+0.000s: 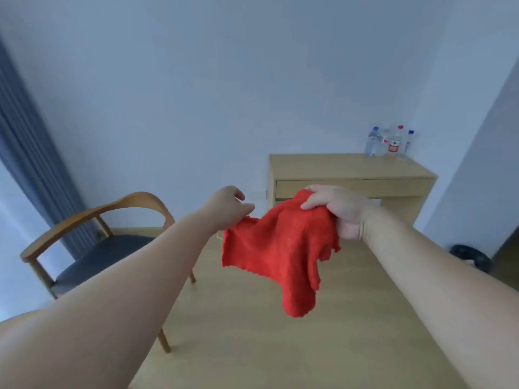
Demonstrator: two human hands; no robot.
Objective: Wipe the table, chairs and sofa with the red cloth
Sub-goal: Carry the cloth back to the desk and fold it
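Note:
A red cloth [280, 254] hangs in the air in front of me, held between both hands. My right hand [339, 209] grips a bunched upper part of it, with fingers curled over the fabric. My left hand [229, 204] pinches the cloth's upper left corner. A light wooden table [351, 167] with a drawer stands against the far wall, behind my right hand. A wooden armchair [92, 248] with a dark seat stands on the left, beyond my left forearm. No sofa is in view.
Several plastic water bottles [389, 143] stand at the back right of the table. A blue-grey curtain [31, 164] hangs at the left. A dark round object [471, 255] lies on the wooden floor [266, 346] at the right.

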